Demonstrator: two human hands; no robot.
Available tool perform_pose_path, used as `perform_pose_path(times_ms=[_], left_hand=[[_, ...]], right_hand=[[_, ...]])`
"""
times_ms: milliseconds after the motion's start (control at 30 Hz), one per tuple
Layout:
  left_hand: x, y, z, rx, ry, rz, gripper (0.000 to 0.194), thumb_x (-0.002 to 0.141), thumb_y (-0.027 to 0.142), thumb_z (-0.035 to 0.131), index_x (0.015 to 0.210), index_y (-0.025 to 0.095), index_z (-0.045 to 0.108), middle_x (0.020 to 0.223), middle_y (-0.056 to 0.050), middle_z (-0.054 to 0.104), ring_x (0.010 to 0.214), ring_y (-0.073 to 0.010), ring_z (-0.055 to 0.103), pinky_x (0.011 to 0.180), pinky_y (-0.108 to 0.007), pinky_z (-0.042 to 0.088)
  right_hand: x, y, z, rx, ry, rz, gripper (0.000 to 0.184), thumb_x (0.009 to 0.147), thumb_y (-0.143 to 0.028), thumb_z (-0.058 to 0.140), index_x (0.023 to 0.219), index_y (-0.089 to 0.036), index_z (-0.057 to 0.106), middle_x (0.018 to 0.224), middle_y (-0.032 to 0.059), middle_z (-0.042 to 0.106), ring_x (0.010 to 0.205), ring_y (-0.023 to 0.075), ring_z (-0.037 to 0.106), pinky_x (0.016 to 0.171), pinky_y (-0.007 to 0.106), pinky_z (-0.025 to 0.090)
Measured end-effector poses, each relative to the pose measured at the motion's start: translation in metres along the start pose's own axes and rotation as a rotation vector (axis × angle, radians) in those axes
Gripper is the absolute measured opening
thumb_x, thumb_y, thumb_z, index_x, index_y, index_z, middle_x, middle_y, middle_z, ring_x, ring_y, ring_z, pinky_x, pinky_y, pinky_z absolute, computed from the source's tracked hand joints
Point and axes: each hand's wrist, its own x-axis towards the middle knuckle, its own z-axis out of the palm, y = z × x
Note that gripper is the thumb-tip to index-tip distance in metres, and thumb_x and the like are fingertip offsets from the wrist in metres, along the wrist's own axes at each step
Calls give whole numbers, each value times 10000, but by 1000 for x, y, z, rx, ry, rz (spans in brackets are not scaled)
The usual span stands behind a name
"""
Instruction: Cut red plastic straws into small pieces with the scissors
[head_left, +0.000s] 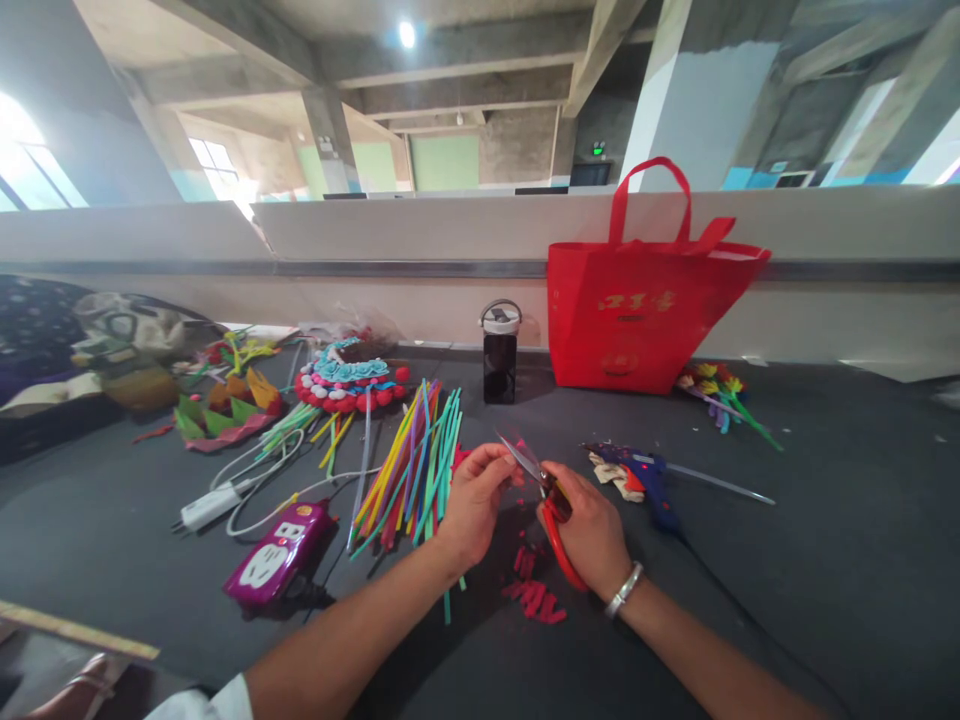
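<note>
My right hand (pixel 596 535) is closed in the loops of a pair of scissors (pixel 556 545) with red-orange handles. The blades point up and left, their tips beside the fingers of my left hand (pixel 476 500). Thumb and forefinger of that hand are pinched on a small red piece, mostly hidden by the fingers and blades. Below the scissors, on the dark table, lies a loose pile of red scraps (pixel 536 598). A bundle of colourful pipe cleaners (pixel 409 465) lies just left of my left hand, partly behind it.
Right of my hands lie a blue glue gun (pixel 652 480) with its cord and a clear glue stick (pixel 720 483). A red bag (pixel 637 320) and a dark bottle (pixel 499 360) stand behind. Leftward are a purple power strip (pixel 281 555), a white charger (pixel 214 505) and decorated flower crafts (pixel 349 375).
</note>
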Motion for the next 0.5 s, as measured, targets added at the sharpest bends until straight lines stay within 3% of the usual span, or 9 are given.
perform_pose_path(times_ms=[500], left_hand=[[-1, 0, 1, -25, 1, -25, 126, 716, 219, 730, 751, 151, 629, 667, 5, 616, 626, -101, 553, 678, -241, 433]], right_hand=[[-2, -7, -2, 63, -41, -2, 420, 743, -118, 528, 1150, -207, 583, 963, 40, 704, 854, 203, 672, 775, 310, 510]])
